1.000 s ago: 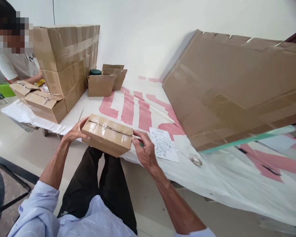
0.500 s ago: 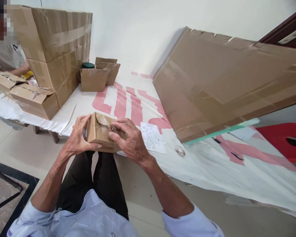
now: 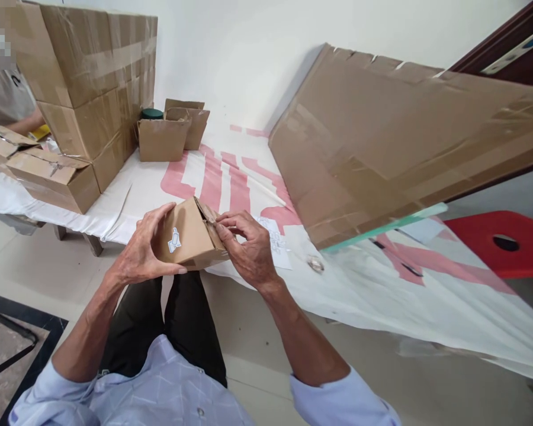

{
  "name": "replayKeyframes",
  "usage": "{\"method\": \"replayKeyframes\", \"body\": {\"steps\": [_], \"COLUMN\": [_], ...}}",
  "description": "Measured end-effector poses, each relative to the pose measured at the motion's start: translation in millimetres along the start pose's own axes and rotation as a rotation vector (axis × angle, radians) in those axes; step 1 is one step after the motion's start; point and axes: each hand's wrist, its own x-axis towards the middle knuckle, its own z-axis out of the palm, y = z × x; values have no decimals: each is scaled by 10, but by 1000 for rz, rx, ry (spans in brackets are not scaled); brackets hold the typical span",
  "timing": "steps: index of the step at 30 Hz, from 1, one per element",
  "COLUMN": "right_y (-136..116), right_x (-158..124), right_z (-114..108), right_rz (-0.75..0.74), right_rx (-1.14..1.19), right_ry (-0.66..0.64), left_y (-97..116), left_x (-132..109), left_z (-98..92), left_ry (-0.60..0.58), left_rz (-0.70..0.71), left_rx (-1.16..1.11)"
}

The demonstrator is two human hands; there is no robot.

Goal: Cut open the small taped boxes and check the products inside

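Observation:
A small taped cardboard box (image 3: 190, 235) is tilted up at the near edge of the table, one side facing me with a small white sticker (image 3: 175, 239) on it. My left hand (image 3: 140, 251) wraps round its left end, thumb underneath. My right hand (image 3: 246, 248) grips its right end, fingers curled over the taped top edge. A white sheet of small stickers (image 3: 278, 239) lies on the table just behind my right hand, partly hidden by it.
A stack of large taped cartons (image 3: 93, 83) stands at the back left, with smaller boxes (image 3: 48, 174) beside it and open ones (image 3: 164, 136) behind. A big flattened cardboard sheet (image 3: 400, 136) leans at the right. Another person's arm (image 3: 22, 123) shows far left. A red stool (image 3: 506, 242) stands right.
The box has been turned from lying flat with its taped top up to tilted on edge, its stickered side now facing me. Both hands shifted their hold on its ends.

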Motion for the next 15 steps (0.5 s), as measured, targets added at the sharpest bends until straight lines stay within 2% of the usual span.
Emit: {"method": "replayKeyframes", "body": {"steps": [5, 10, 12, 15], "right_y": [8, 34, -28, -229], "right_x": [-14, -8, 6, 22], "right_z": [-35, -97, -164, -261], "right_rz": [4, 19, -32, -227], "right_rx": [-6, -23, -92, -241], "right_ry": [21, 54, 127, 179], "left_y": [67, 108, 145, 234], "left_x": [19, 18, 40, 101], "left_z": [30, 51, 72, 134], "left_ry": [-5, -22, -27, -29], "left_rz": [81, 83, 85, 71], "left_rx": [51, 109, 122, 147]}}
